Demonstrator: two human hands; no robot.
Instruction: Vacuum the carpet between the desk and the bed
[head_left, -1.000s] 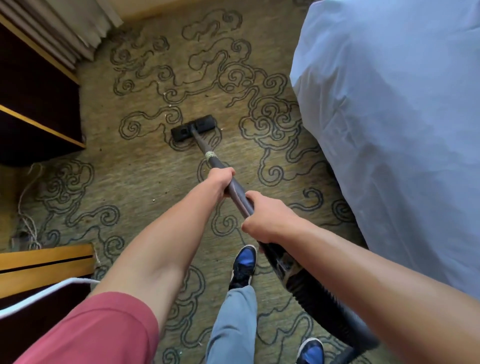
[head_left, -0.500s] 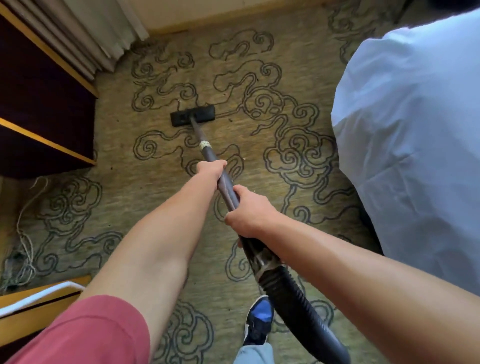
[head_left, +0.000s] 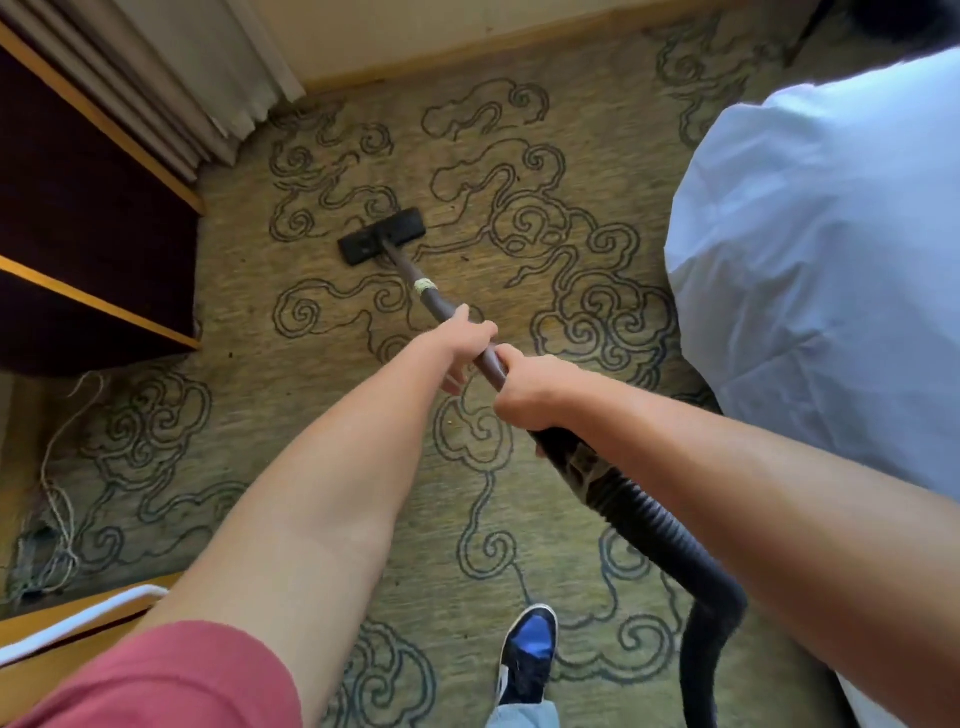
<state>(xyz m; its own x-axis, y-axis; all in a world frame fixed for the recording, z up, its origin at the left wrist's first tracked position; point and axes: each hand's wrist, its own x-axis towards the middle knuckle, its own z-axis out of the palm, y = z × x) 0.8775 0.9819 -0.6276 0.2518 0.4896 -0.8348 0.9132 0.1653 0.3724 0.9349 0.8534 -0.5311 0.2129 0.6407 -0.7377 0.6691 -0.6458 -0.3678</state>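
Both hands grip the vacuum wand (head_left: 441, 312), a dark rigid tube running diagonally up the carpet (head_left: 519, 519). The left hand (head_left: 465, 345) is the forward one, its fingers (head_left: 457, 382) wrapped fully round the tube. The right hand (head_left: 530, 389) sits just behind it, nearly touching, likewise closed tight on the tube near the point where it joins the ribbed black hose (head_left: 665, 530). The hose passes under the right forearm and curves down toward the lower edge of the view.

The floor nozzle (head_left: 382, 243), a flat black bar, lies on the carpet at the far end of the wand, set at a slight angle. It rests in the open strip between the dark desk unit (head_left: 93, 234) along the left side and the bed (head_left: 831, 260) with pale blue-white bedding on the right, nearer to the desk side and close to the far wall. A pale band (head_left: 425, 285) rings the wand a short way behind the nozzle.

Curtain folds (head_left: 171, 88) hang at the far left corner. Thin cords (head_left: 57, 493) lie tangled on the carpet by the desk. One blue and black shoe (head_left: 530, 649) stands on the carpet at the lower edge. A red sleeve (head_left: 171, 680) covers the left upper arm.
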